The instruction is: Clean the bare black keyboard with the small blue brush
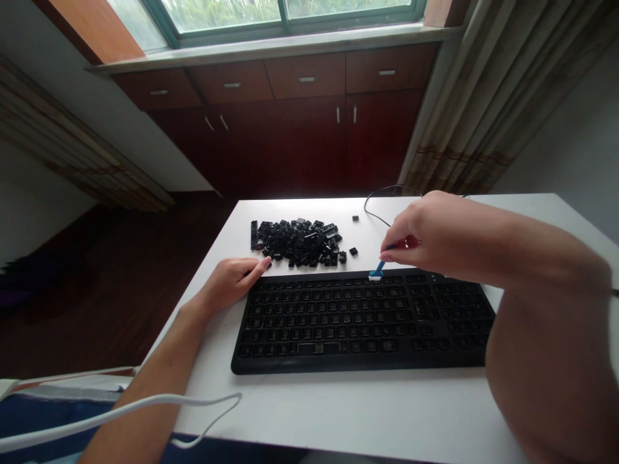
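Observation:
A black keyboard with its keycaps off lies on the white table. Bare key sockets show across it. My right hand pinches a small blue brush by its handle, with the white bristles down at the keyboard's back edge, right of the middle. At the keyboard's back left corner, my left hand rests with fingers stretched out and the thumb along the edge. Its palm side is hidden. Just behind the keyboard lies a heap of loose black keycaps, close to my left fingertips.
Two single keycaps lie right of the heap, one a keycap farther back. A thin dark cable loops behind my right hand. A white cord hangs over the front left. Red-brown cabinets stand beyond the table.

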Demonstrator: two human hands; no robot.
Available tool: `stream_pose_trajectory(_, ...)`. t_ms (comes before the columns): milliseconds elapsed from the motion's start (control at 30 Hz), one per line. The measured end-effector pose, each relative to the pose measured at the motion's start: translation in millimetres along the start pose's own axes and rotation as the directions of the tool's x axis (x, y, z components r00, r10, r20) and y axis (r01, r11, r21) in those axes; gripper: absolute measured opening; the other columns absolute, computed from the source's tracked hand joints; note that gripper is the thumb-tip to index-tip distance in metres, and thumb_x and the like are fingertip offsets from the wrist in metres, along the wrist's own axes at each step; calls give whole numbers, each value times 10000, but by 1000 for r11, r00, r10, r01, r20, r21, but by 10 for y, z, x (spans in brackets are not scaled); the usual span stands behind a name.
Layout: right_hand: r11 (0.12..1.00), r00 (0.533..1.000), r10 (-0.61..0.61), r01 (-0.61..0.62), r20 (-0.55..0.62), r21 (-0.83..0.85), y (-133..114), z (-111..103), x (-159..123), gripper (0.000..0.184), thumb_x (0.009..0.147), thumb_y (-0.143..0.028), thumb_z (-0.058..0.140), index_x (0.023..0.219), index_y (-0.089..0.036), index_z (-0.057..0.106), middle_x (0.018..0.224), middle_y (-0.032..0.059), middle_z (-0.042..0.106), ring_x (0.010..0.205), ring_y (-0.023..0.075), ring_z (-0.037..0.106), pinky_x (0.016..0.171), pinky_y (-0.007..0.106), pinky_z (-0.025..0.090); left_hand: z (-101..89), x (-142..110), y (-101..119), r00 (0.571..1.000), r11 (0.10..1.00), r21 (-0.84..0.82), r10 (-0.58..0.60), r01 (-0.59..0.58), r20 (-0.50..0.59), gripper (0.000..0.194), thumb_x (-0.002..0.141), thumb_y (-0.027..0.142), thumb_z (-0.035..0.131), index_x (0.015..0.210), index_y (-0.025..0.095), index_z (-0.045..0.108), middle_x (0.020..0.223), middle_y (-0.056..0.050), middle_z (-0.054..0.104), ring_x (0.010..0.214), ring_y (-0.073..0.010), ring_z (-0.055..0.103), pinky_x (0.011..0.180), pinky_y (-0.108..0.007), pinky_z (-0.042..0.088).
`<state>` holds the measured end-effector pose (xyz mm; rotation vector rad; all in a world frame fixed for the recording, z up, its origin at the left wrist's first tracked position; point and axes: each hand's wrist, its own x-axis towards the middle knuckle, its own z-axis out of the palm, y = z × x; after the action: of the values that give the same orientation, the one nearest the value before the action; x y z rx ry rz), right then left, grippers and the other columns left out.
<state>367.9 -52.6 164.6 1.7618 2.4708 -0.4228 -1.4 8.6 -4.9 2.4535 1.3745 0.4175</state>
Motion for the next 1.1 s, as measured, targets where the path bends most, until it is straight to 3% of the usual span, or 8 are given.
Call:
stream_pose_trajectory(200,999,998,-46,46,50,-4,-58,59,68,190,781,-284,550,673,-216,691,580,-12,554,526,99,440,499,259,292,-15,4,15,1000,1000,-11,5,-5,-1,428,938,390,453,586,156,517,565,12,485,558,-94,440,598,-222,332)
stream_pose_trajectory(400,997,996,-72,72,44,-9,-84,110,135,155,685,-178,537,530,-179,528,505,-32,320,484,80,239,484,278,214,-21,13,50,1000,1000,12,22,-22,-14,446,934,384,447,549,160,469,532,19,445,533,-92,413,576,-218,317)
stream_pose_trajectory(667,995,992,-54,44,-110,-92,-106,35,78,269,810,-318,504,588,-192,592,537,4,512,477,93,335,531,296,260,-13,9,26,1000,999,24,25,-24,-14,455,943,402,430,561,160,472,535,16,446,534,-93,415,573,-223,314)
stream_pose_trajectory(1100,998,999,-40,40,-5,-46,-80,6,34,201,776,-332,549,673,-243,697,580,-12,601,491,106,462,475,266,295,-18,12,33,1000,1000,7,17,-17,-14,442,939,396,444,571,160,511,544,16,475,540,-94,436,579,-224,320)
